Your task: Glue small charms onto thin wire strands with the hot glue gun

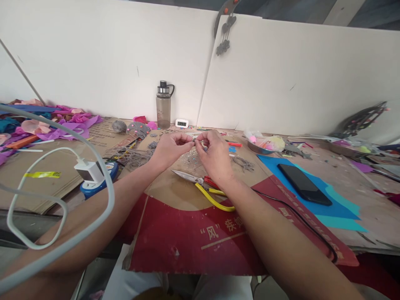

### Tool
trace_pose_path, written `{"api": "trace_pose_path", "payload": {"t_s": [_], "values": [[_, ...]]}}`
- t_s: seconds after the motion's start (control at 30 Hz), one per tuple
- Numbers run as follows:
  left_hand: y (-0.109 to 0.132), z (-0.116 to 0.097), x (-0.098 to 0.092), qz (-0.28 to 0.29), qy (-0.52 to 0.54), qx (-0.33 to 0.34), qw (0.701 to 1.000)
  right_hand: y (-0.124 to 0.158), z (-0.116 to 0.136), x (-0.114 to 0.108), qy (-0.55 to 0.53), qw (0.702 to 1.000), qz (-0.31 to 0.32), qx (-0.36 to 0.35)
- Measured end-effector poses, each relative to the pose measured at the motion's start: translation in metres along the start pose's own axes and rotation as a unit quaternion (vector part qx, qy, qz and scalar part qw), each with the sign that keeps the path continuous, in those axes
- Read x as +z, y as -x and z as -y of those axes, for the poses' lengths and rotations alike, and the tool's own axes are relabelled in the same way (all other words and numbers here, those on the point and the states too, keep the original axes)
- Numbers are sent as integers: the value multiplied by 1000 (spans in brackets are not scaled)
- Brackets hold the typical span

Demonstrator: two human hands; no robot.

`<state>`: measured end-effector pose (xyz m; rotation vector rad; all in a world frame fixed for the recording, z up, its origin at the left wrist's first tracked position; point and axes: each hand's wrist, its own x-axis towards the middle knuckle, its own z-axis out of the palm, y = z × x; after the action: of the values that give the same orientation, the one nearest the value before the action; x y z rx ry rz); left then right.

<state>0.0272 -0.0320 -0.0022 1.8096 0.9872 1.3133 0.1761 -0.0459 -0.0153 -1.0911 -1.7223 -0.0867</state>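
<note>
Both hands meet fingertip to fingertip over the middle of a red and tan cardboard sheet (pixel 187 237). My left hand (pixel 171 148) is pinched closed; whatever lies in its fingertips is too small to name. My right hand (pixel 215 156) pinches at the same spot, its thumb and forefinger pressed together around something tiny and dark. Below them lie scissors with yellow handles (pixel 215 202), blades pointing left, partly hidden by my right wrist. A red-handled tool (pixel 211 182) rests against the scissors. Small pale scraps (pixel 193 157) are scattered beneath my fingers.
Grey cord (pixel 136 156) lies tangled left of my hands. A white charger (pixel 89 171) sits on a blue socket, its cable looping across the near left. A bottle (pixel 163 106) and small clock (pixel 181 123) stand behind. A phone (pixel 303 183) lies on blue sheets at right.
</note>
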Motion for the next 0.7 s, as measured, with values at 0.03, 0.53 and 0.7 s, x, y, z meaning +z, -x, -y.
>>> {"api": "trace_pose_path", "payload": {"t_s": [0.03, 0.53, 0.7], "values": [[0, 0, 0, 2, -3, 0, 1000, 0, 0, 0, -2, 1000, 3, -2], [-3, 8, 0, -24, -1, -27, 999, 2, 0, 3, -86, 995, 23, 53], [-2, 6, 2, -56, -2, -14, 998, 0, -1, 5, -112, 989, 38, 90]]}}
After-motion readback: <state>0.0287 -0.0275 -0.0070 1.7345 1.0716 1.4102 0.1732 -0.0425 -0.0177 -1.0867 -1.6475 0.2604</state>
